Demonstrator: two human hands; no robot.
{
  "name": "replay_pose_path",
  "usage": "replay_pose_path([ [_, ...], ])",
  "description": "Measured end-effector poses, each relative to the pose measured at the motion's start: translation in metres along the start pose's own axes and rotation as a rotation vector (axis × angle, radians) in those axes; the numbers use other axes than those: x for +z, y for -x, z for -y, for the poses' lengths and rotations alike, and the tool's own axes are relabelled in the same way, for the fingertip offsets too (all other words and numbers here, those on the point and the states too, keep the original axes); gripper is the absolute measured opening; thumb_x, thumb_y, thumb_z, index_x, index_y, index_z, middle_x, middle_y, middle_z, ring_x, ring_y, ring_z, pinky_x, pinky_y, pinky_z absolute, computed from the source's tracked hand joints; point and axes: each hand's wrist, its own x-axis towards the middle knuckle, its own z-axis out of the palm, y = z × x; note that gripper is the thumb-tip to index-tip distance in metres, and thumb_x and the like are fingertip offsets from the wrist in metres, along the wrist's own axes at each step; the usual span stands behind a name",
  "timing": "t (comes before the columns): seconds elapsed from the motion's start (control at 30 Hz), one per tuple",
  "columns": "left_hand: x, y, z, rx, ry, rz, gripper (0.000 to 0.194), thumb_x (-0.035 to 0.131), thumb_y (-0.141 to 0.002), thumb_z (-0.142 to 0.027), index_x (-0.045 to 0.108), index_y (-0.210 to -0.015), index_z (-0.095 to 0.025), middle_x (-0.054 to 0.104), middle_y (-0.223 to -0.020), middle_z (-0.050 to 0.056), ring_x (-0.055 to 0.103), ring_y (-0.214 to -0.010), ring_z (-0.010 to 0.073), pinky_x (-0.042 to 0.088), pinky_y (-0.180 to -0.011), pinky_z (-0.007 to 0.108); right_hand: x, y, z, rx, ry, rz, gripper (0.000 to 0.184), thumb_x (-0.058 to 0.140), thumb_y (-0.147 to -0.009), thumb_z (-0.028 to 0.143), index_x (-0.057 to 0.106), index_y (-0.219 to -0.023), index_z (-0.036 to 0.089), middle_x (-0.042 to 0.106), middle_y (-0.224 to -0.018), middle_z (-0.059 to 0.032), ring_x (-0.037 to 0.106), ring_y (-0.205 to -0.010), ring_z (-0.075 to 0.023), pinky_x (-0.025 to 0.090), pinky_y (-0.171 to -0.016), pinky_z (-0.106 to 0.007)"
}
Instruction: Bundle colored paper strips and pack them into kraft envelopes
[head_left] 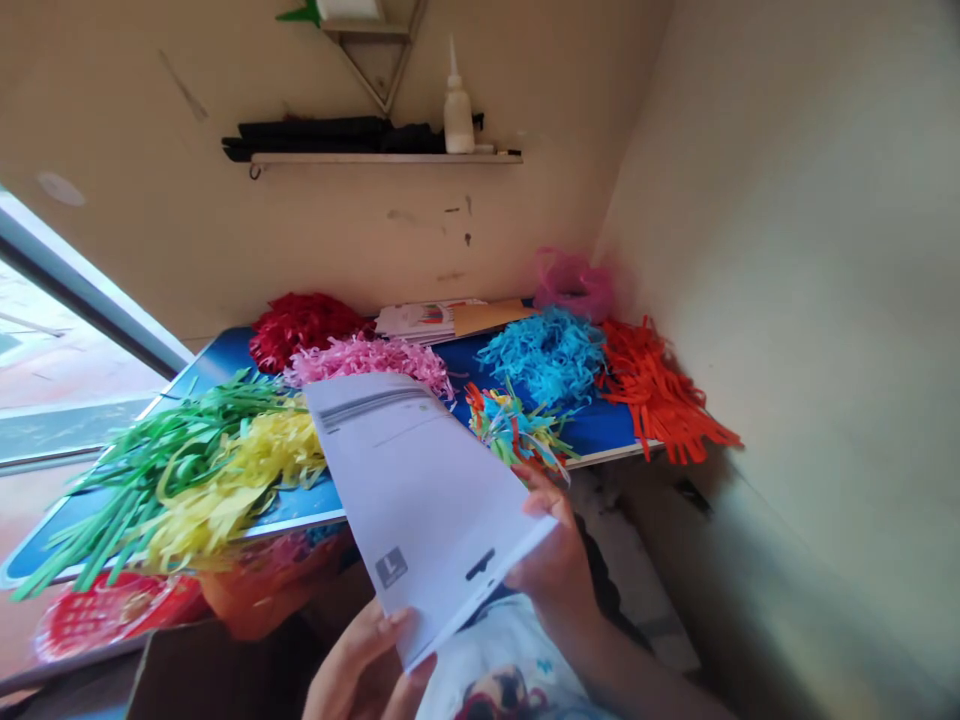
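Note:
A white flat packet (420, 500) with a grey "L" square, a dark hang slot and printed bands at its far end is held slanting in front of me. My left hand (367, 655) is closed on its near left corner, thumb on top. My right hand (555, 545) grips the near right edge, fingers partly behind it. Just beyond the packet lies a bunch of multicoloured paper strips (514, 425). Pink shredded strips (371, 362) touch the far end in view, and yellow strips (240, 470) lie to its left.
On the blue table (600, 428) are green strips (172, 440), dark red strips (304, 325), blue strips (547, 355), orange-red strips (664, 390), printed sheets (424, 318) and a pink bag (574, 285). A shelf (375, 158) holds a white bottle (458, 115). A red basket (97, 615) is below left.

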Motion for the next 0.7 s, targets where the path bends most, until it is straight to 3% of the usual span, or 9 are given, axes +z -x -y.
replay_pose_path([
  [0.1,0.008,0.001,0.013,0.227,-0.092,0.006,0.031,0.081,-0.064,-0.010,0.076,-0.092,-0.020,0.079,-0.097,0.005,0.076,-0.082,0.0225,0.064,-0.073,0.027,0.011,0.001,-0.002,0.181,-0.151,0.012,0.058,0.087,-0.062,0.039,0.047,-0.104,0.030,0.067,-0.104,-0.0039,0.067,-0.094,-0.0245,0.056,-0.080,-0.039],
  [0.2,0.010,0.008,0.023,0.339,-0.199,0.007,0.034,0.079,-0.062,-0.002,0.074,-0.091,-0.019,0.078,-0.095,0.005,0.075,-0.080,0.0206,0.064,-0.071,0.028,0.017,0.004,0.000,0.211,-0.175,-0.044,0.056,0.083,-0.068,0.032,0.044,-0.108,0.030,0.069,-0.106,-0.0042,0.068,-0.099,-0.0249,0.056,-0.086,-0.041],
  [0.3,0.010,0.013,0.026,0.374,-0.229,0.014,0.035,0.078,-0.060,0.001,0.071,-0.089,-0.017,0.078,-0.093,0.004,0.074,-0.075,0.0176,0.063,-0.069,0.026,0.018,0.006,0.001,0.185,-0.137,-0.067,0.062,0.081,-0.069,0.027,0.043,-0.119,0.031,0.066,-0.118,-0.0055,0.065,-0.109,-0.0247,0.054,-0.093,-0.041],
  [0.47,0.010,0.010,0.020,0.396,-0.210,0.114,0.039,0.075,-0.062,0.003,0.066,-0.095,-0.016,0.076,-0.090,0.005,0.073,-0.075,0.0161,0.062,-0.069,0.026,0.016,0.008,0.002,0.164,-0.111,-0.072,0.072,0.080,-0.071,0.022,0.039,-0.129,0.031,0.062,-0.128,-0.0079,0.066,-0.109,-0.0240,0.054,-0.095,-0.040],
  [0.6,0.010,0.002,0.013,0.458,-0.251,0.250,0.042,0.074,-0.064,0.003,0.062,-0.098,-0.019,0.076,-0.078,0.001,0.073,-0.070,0.0153,0.062,-0.067,0.026,0.014,0.004,0.002,0.147,-0.069,-0.082,0.072,0.081,-0.070,0.024,0.040,-0.130,0.030,0.062,-0.128,-0.0082,0.064,-0.111,-0.0248,0.053,-0.095,-0.041],
  [0.7,0.013,-0.001,0.009,0.473,-0.280,0.268,0.038,0.073,-0.066,0.001,0.060,-0.094,-0.021,0.075,-0.071,-0.001,0.071,-0.061,0.0121,0.060,-0.062,0.022,0.014,0.001,0.003,0.123,-0.040,-0.122,0.074,0.084,-0.067,0.026,0.042,-0.129,0.028,0.064,-0.124,-0.0080,0.064,-0.110,-0.0255,0.053,-0.094,-0.041],
])
